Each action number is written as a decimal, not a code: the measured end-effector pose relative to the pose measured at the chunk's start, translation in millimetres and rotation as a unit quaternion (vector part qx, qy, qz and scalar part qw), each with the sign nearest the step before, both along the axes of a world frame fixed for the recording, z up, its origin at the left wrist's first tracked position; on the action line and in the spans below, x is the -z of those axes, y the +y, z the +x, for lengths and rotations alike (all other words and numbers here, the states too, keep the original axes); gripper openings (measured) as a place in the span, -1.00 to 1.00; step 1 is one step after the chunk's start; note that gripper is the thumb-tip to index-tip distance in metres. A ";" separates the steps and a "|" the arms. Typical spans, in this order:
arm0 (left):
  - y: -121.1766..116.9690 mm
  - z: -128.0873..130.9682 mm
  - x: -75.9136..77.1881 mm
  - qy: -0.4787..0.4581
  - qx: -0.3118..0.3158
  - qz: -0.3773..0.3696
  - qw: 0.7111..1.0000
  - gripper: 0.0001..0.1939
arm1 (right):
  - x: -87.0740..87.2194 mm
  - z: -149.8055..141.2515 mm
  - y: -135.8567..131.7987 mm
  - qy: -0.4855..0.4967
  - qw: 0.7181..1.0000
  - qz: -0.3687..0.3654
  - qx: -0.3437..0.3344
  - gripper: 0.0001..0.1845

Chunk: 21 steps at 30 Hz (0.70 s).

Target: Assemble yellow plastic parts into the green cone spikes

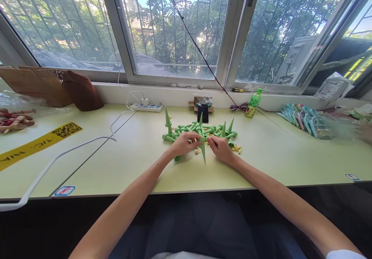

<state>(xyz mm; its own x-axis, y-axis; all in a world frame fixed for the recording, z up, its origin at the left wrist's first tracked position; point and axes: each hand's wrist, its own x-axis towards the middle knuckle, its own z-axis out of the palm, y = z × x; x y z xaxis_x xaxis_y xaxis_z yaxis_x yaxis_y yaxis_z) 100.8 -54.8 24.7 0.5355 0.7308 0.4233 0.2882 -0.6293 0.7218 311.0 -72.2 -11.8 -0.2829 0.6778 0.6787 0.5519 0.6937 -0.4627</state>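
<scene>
My left hand (185, 143) is closed around the collar of a green plant watering spike (203, 153), whose tapered tip points down toward me. My right hand (221, 147) is closed in a pinch right beside that collar. What lies between its fingertips is too small to make out. Behind both hands spreads a pile of similar green spikes (186, 128), some lying down and a few standing point up. Small yellow pieces (237, 149) are scattered at the pile's right edge, with more among the spikes.
Behind the pile, a dark phone (202, 113) leans on a small box (208, 100). A green bottle (254, 104), a power strip (147, 107) and bagged coloured hangers (305, 119) stand further out. A white cable (84, 143) crosses the table's left side.
</scene>
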 end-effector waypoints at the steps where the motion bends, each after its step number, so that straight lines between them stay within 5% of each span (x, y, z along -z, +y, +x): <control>1: -0.3 0.0 -0.3 0.001 0.001 -0.001 1.000 -0.68 | -0.4 0.0 -0.3 -0.001 1.000 -0.002 0.001 -0.55; 9: 1.8 -1.9 -2.3 -0.022 -0.026 -0.003 0.999 -0.66 | -3.4 -1.8 -4.4 0.032 0.999 -0.029 0.003 -0.74; 21: 4.0 -2.8 -0.2 -0.006 -0.034 0.007 0.999 -0.69 | -0.8 -0.1 -1.3 0.032 0.999 0.022 -0.015 -0.78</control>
